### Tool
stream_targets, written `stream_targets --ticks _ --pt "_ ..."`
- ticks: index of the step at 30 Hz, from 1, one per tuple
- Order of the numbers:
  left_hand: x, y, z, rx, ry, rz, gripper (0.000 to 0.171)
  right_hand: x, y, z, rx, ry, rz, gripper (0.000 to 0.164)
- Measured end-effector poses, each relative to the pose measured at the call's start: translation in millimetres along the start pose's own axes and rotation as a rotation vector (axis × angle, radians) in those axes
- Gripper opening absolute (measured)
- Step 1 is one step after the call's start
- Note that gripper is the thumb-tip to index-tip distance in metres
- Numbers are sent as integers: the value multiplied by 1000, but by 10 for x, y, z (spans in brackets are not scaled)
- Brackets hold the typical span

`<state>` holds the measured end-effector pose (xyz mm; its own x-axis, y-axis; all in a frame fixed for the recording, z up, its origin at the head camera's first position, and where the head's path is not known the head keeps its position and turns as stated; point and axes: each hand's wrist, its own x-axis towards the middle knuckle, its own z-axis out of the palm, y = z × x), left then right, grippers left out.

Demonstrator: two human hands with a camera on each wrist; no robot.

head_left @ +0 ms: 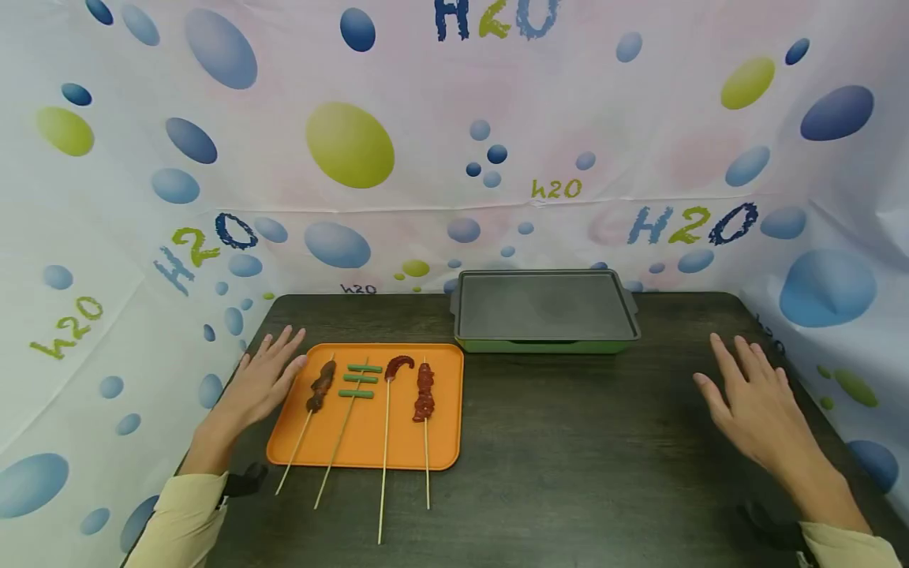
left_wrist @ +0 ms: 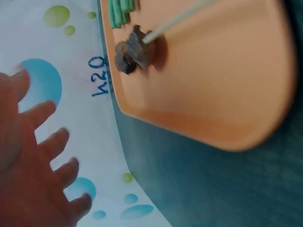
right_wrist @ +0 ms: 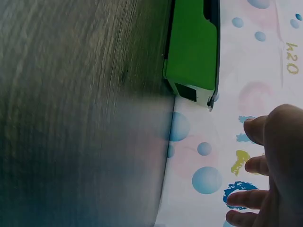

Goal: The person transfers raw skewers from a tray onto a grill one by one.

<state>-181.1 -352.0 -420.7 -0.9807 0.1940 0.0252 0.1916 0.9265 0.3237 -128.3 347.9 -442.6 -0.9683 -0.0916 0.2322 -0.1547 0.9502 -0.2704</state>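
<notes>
My left hand [head_left: 261, 385], fingers spread and straight, hovers by the left edge of an orange tray [head_left: 405, 450]. Four skewers would overlap that count, so several lie on the tray with their sticks past its front rim: a dark brown meat skewer [head_left: 323, 386] nearest the hand, a green bean skewer [head_left: 360, 379], a curled tentacle skewer [head_left: 398, 364] and a red meat skewer [head_left: 424, 393]. At the right side of the table my right hand [head_left: 763, 406] is held with fingers extended, holding nothing. In the left wrist view the brown meat [left_wrist: 137, 51] sits near the tray's rim.
A grill with a flat grey plate [head_left: 547, 304] and a green body [head_left: 547, 347] stands at the back of the dark wooden table [head_left: 568, 473]. Its green side [right_wrist: 191, 47] shows in the right wrist view. A printed curtain [head_left: 440, 142] hangs behind and along both sides.
</notes>
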Motion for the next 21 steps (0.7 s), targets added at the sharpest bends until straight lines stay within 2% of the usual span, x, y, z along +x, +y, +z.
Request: stream_targets --ticks 5,10,15,18,21 --pt "-172 -214 31 -200 -125 -5 62 -94 -148 -15 42 97 -19 71" --pt "-358 -408 114 -306 -230 20 60 -312 -298 -15 168 90 -5 69" --pt "-492 -571 166 -360 -209 74 61 -433 -435 15 281 43 -15 68" --pt "-489 -591 191 -370 -187 102 60 -501 -491 47 324 11 1 68" --pt "-468 -567 224 -384 -196 113 62 -559 -541 97 358 -16 8 68"
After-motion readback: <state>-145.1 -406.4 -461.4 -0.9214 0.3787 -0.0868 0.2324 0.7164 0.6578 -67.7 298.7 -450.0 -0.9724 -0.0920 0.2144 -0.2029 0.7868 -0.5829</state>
